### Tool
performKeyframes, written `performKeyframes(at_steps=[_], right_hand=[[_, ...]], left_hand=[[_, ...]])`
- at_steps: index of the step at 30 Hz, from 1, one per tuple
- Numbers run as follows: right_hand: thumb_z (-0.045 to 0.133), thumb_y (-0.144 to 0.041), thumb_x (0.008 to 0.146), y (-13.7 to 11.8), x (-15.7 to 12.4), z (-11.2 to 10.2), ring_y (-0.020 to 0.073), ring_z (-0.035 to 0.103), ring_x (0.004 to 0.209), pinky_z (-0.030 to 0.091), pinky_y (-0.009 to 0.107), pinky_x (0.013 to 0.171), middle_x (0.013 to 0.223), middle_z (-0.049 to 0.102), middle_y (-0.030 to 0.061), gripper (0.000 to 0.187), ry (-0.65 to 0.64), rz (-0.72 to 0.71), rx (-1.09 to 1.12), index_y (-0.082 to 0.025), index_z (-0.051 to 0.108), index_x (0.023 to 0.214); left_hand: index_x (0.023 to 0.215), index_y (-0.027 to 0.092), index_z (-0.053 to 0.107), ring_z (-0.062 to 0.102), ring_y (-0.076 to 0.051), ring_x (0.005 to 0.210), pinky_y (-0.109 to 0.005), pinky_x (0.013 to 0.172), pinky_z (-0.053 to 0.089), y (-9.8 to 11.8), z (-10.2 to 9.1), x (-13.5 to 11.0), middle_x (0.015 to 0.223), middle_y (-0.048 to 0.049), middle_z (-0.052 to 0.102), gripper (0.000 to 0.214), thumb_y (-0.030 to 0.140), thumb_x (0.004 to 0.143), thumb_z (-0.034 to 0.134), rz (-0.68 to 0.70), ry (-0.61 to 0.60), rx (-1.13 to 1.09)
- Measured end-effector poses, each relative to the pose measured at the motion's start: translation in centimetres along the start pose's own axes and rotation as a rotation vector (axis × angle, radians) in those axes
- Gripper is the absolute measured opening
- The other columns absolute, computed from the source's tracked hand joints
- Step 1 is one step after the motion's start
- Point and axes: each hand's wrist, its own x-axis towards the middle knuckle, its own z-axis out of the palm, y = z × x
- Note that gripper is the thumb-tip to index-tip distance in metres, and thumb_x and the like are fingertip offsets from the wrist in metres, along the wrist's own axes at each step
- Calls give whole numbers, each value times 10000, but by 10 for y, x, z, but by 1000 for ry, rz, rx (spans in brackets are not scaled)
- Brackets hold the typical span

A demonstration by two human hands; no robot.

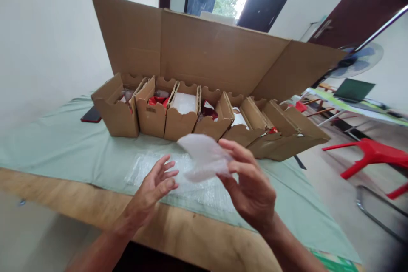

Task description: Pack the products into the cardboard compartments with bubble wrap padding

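A thin white sheet, perhaps foam wrap (204,157), is pinched in my right hand (250,182) and curls out to the left, slightly smeared by motion. My left hand (157,185) hangs just left of the sheet, fingers apart and holding nothing. Beneath both hands, clear bubble wrap (140,168) lies flat on the green cloth (63,144). Behind them stands a row of several open cardboard bins (180,125). Red and white items show inside, among them a white block (185,103) in one bin and a red packet (158,100) in another.
A tall folded cardboard panel (219,46) rises behind the bins. A dark phone-like object (91,114) lies at the left. On the right are a red plastic chair (369,157), a laptop (353,90) on another table, and a fan (360,61). The wooden table edge (204,238) runs nearest me.
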Motion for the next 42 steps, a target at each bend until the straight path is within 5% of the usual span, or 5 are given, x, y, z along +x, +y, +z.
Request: performKeyframes(at_steps=[11, 20, 26, 34, 42], right_hand=[[553, -733, 908, 24, -88, 15, 289, 715, 1027, 584, 436, 823, 1376, 675, 100, 542, 95, 1172, 770, -306, 684, 1216], [806, -507, 756, 29, -91, 22, 238, 680, 907, 529, 396, 837, 980, 692, 52, 924, -176, 1016, 414, -253, 381, 1537], [668, -402, 772, 70, -57, 0, 239, 677, 762, 529, 408, 736, 852, 730, 39, 606, -160, 794, -146, -196, 560, 1331], [549, -317, 944, 66, 121, 3, 306, 679, 1103, 503, 467, 954, 1173, 766, 122, 305, -381, 118, -759, -195, 731, 1155], [779, -175, 713, 129, 242, 110, 291, 735, 929, 506, 401, 887, 859, 800, 104, 103, -899, 171, -1028, -206, 796, 810]], left_hand=[[910, 184, 775, 720, -185, 770, -290, 776, 569, 7, 5, -32, 812, -23, 769, 380, 427, 656, 921, -284, 41, -294], [928, 189, 706, 753, -240, 813, -346, 784, 600, 12, 2, -21, 822, -30, 762, 423, 463, 653, 874, -289, 130, -296], [855, 202, 673, 670, -253, 839, -424, 818, 562, 15, -54, 18, 859, -60, 716, 236, 424, 859, 593, 124, 202, 814], [1337, 198, 591, 496, -352, 1357, -576, 1102, 437, -18, -50, 20, 1424, -157, 594, 402, 176, 940, 530, 694, 270, 1357], [1211, 229, 676, 556, -347, 1335, -610, 1157, 421, -62, -36, 26, 1398, -96, 649, 448, 98, 786, 624, 466, -67, 1363]])
